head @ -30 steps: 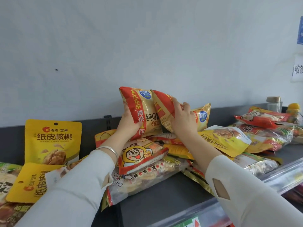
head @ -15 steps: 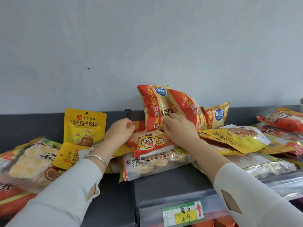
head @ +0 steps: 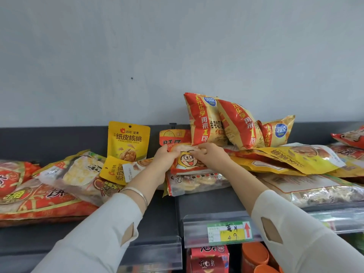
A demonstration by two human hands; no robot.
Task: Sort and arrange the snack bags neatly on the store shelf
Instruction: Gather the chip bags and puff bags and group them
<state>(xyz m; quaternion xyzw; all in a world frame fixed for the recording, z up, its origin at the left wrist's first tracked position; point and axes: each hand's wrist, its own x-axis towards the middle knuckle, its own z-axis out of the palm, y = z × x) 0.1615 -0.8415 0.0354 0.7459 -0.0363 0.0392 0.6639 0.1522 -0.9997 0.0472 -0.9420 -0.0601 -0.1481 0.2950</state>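
Note:
A small red and white cartoon-face snack bag [head: 188,161] lies on top of a clear cracker bag [head: 197,182] at the middle of the dark shelf [head: 206,201]. My left hand [head: 165,157] grips its left top corner and my right hand [head: 210,155] grips its top right edge. Right behind it three red and gold chip bags [head: 204,123] stand upright against the back rail. A yellow walnut pouch [head: 129,141] stands to the left, with a second one [head: 116,170] lying in front of it.
Large red and clear bags [head: 39,190] lie piled at the left. Yellow and clear bags [head: 301,160] are stacked flat at the right. A price label [head: 230,232] sits on the shelf's front strip, with red and orange goods [head: 254,257] on the shelf below. A grey wall rises behind.
Both hands have left the upright chip bags and dropped to the cartoon-face bag, taking hold of its top corners. The camera has shifted left and down.

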